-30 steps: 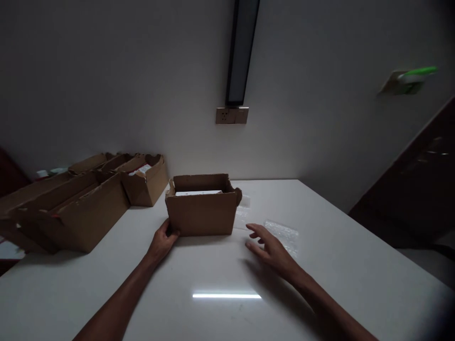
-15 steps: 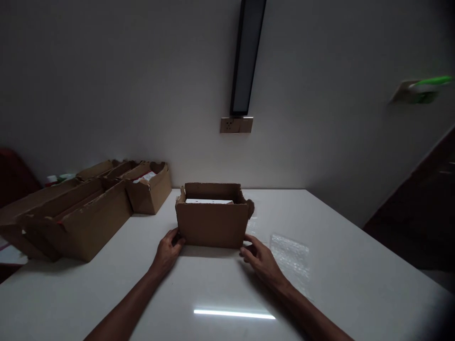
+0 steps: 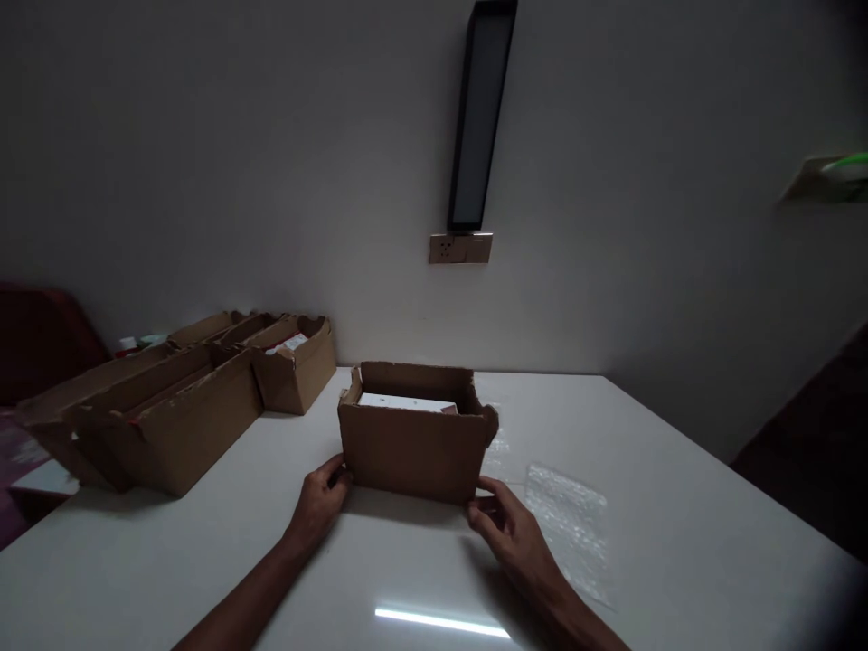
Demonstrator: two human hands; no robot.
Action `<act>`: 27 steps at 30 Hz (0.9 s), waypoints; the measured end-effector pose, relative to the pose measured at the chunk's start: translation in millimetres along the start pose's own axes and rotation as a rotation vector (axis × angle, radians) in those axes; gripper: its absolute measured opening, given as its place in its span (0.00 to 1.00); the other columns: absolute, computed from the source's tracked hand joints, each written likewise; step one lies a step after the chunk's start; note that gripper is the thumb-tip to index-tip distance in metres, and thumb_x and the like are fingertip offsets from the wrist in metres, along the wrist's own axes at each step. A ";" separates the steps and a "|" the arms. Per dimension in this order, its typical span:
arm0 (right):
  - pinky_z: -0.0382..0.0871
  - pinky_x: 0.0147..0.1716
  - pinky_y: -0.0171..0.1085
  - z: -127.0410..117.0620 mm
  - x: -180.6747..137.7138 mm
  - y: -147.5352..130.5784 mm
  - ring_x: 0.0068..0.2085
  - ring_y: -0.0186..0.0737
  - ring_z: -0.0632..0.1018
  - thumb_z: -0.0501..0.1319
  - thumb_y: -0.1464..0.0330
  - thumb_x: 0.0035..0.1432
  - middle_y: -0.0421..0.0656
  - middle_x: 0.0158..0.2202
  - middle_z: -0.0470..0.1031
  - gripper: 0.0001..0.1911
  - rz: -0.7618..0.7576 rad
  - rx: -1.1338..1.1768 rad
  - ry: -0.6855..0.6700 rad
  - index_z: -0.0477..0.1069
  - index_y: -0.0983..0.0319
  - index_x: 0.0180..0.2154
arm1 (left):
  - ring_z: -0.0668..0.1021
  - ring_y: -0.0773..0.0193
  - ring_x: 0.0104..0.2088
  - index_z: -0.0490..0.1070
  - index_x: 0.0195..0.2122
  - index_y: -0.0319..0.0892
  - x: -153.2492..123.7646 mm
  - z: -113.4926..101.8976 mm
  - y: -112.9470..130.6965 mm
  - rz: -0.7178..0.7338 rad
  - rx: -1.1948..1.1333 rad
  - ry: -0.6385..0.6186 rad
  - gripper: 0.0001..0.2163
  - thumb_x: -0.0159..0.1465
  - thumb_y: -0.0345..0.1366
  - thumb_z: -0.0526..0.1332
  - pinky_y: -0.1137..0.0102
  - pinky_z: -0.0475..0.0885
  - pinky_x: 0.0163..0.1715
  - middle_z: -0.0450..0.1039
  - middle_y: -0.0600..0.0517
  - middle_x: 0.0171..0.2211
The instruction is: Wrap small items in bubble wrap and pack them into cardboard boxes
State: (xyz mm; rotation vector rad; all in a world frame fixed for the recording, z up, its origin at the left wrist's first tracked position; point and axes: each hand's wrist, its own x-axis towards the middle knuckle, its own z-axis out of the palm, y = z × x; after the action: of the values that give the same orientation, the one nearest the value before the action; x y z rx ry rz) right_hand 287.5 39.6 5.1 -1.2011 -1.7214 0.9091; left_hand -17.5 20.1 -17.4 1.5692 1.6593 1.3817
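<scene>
An open-topped brown cardboard box (image 3: pixel 412 452) stands between my hands on the white table, its rim torn and uneven. Inside it a white item (image 3: pixel 407 403) shows only its top; the rest is hidden by the front wall. My left hand (image 3: pixel 321 495) grips the box's lower left corner, thumb at the front and fingers along the side. At the lower right corner, my right hand (image 3: pixel 510 529) holds the box between thumb and fingers. A sheet of bubble wrap (image 3: pixel 570 524) lies just right of my right hand.
Several open cardboard boxes (image 3: pixel 203 425) stand close together on the left of the white table (image 3: pixel 325 597). Behind the table is a wall with a socket plate (image 3: pixel 461 249) and a long dark-framed panel (image 3: pixel 483 117). A red object (image 3: pixel 41 339) is at far left.
The box has turned slightly and its right end sits nearer to me, with my right hand moving along with it. The whole view has also shifted a little.
</scene>
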 end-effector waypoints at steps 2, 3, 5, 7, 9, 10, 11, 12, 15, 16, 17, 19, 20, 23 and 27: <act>0.71 0.32 0.40 -3.4 -4.2 -3.4 0.32 0.42 0.77 0.57 0.60 0.56 0.43 0.32 0.77 0.16 -0.040 -0.052 -0.002 0.71 0.61 0.43 | 0.76 0.60 0.33 0.77 0.38 0.38 -8.7 -3.9 3.3 0.008 0.016 0.017 0.14 0.60 0.38 0.54 0.71 0.69 0.33 0.76 0.52 0.30; 0.70 0.30 0.38 -5.1 -5.5 -5.0 0.30 0.41 0.76 0.57 0.60 0.57 0.42 0.31 0.75 0.12 -0.069 -0.087 0.002 0.71 0.61 0.39 | 0.74 0.61 0.31 0.76 0.34 0.38 -12.2 -6.8 5.2 0.022 0.021 0.021 0.12 0.59 0.37 0.54 0.72 0.67 0.30 0.75 0.53 0.28; 0.68 0.27 0.36 -8.2 -6.8 -7.4 0.29 0.39 0.73 0.57 0.61 0.57 0.41 0.29 0.73 0.09 -0.134 -0.164 0.009 0.69 0.60 0.32 | 0.71 0.64 0.26 0.73 0.28 0.38 -16.0 -13.7 9.3 0.065 0.021 0.006 0.09 0.57 0.36 0.55 0.73 0.64 0.25 0.70 0.54 0.23; 0.67 0.27 0.35 -10.7 -6.3 -8.8 0.28 0.38 0.73 0.57 0.62 0.56 0.41 0.27 0.72 0.09 -0.184 -0.234 -0.003 0.68 0.60 0.29 | 0.69 0.66 0.24 0.70 0.26 0.39 -15.7 -20.5 12.4 0.116 0.021 -0.035 0.06 0.55 0.35 0.57 0.74 0.62 0.23 0.67 0.55 0.21; 0.68 0.27 0.36 -12.5 -4.8 -8.8 0.29 0.39 0.74 0.57 0.62 0.56 0.41 0.28 0.73 0.09 -0.205 -0.273 -0.042 0.69 0.60 0.30 | 0.69 0.66 0.25 0.69 0.26 0.39 -13.2 -25.0 12.2 0.159 0.034 -0.081 0.04 0.54 0.34 0.57 0.74 0.64 0.24 0.67 0.55 0.22; 0.69 0.27 0.36 -13.2 -3.9 -8.1 0.29 0.40 0.75 0.57 0.62 0.57 0.42 0.28 0.74 0.09 -0.206 -0.280 -0.060 0.70 0.61 0.31 | 0.70 0.65 0.26 0.69 0.27 0.39 -12.1 -25.9 10.6 0.174 0.045 -0.096 0.04 0.54 0.33 0.58 0.73 0.65 0.25 0.68 0.54 0.23; 0.70 0.27 0.36 -13.7 -3.1 -6.8 0.29 0.40 0.76 0.56 0.62 0.57 0.42 0.29 0.75 0.10 -0.204 -0.282 -0.078 0.71 0.61 0.32 | 0.71 0.65 0.27 0.69 0.28 0.39 -11.4 -26.0 8.0 0.185 0.060 -0.107 0.04 0.53 0.33 0.58 0.73 0.67 0.26 0.69 0.54 0.24; 0.71 0.28 0.37 -14.0 -2.4 -4.9 0.30 0.41 0.77 0.56 0.62 0.58 0.43 0.30 0.76 0.10 -0.203 -0.283 -0.092 0.71 0.61 0.33 | 0.71 0.64 0.27 0.69 0.29 0.40 -11.2 -25.4 4.7 0.193 0.078 -0.113 0.04 0.53 0.33 0.58 0.73 0.67 0.26 0.70 0.53 0.24; 0.72 0.28 0.37 -14.4 -1.5 3.9 0.30 0.42 0.78 0.57 0.61 0.59 0.44 0.30 0.78 0.11 -0.204 -0.302 -0.100 0.73 0.61 0.33 | 0.71 0.64 0.27 0.68 0.30 0.40 -13.1 -22.4 -5.5 0.223 0.146 -0.113 0.03 0.54 0.33 0.58 0.72 0.68 0.26 0.71 0.53 0.26; 0.73 0.28 0.38 -14.3 -1.6 7.4 0.30 0.42 0.78 0.58 0.61 0.59 0.44 0.31 0.78 0.11 -0.202 -0.309 -0.098 0.73 0.61 0.33 | 0.71 0.64 0.27 0.68 0.30 0.41 -13.9 -21.6 -7.7 0.233 0.170 -0.106 0.03 0.54 0.33 0.58 0.71 0.68 0.26 0.71 0.52 0.26; 0.73 0.28 0.38 -14.2 -1.7 10.9 0.30 0.42 0.78 0.58 0.60 0.59 0.45 0.30 0.78 0.11 -0.198 -0.313 -0.094 0.73 0.60 0.33 | 0.72 0.63 0.27 0.68 0.30 0.41 -14.6 -21.1 -9.0 0.237 0.192 -0.100 0.03 0.55 0.33 0.59 0.71 0.69 0.26 0.72 0.52 0.26; 0.72 0.26 0.38 -13.6 -2.0 17.0 0.28 0.43 0.77 0.58 0.59 0.59 0.45 0.28 0.77 0.12 -0.188 -0.312 -0.087 0.73 0.59 0.31 | 0.73 0.62 0.27 0.69 0.30 0.42 -15.3 -20.9 -9.3 0.227 0.228 -0.093 0.03 0.55 0.34 0.59 0.69 0.70 0.27 0.73 0.51 0.27; 0.72 0.26 0.39 -13.2 -1.9 19.2 0.27 0.43 0.77 0.58 0.59 0.58 0.45 0.27 0.77 0.12 -0.183 -0.310 -0.081 0.73 0.59 0.31 | 0.74 0.61 0.27 0.69 0.30 0.42 -15.3 -20.9 -8.8 0.218 0.242 -0.094 0.04 0.56 0.35 0.59 0.69 0.71 0.28 0.74 0.51 0.28; 0.72 0.25 0.40 -11.4 -0.4 21.0 0.26 0.44 0.76 0.59 0.58 0.57 0.45 0.27 0.77 0.11 -0.158 -0.303 -0.060 0.73 0.58 0.31 | 0.75 0.60 0.27 0.70 0.29 0.43 -14.8 -20.5 -7.7 0.194 0.279 -0.094 0.05 0.56 0.37 0.59 0.68 0.72 0.28 0.74 0.51 0.27; 0.74 0.29 0.41 -9.5 4.1 16.0 0.30 0.44 0.77 0.58 0.60 0.60 0.45 0.31 0.77 0.10 -0.117 -0.261 -0.052 0.72 0.58 0.35 | 0.74 0.61 0.25 0.69 0.29 0.43 -13.8 -17.1 -7.0 0.113 0.326 -0.047 0.08 0.57 0.42 0.59 0.68 0.71 0.25 0.73 0.51 0.25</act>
State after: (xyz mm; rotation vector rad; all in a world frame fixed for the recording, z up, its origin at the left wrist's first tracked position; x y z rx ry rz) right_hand 301.1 49.0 -4.4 -1.2356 -1.9765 0.6663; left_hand -32.0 2.6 -21.1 1.8858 1.8641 1.1584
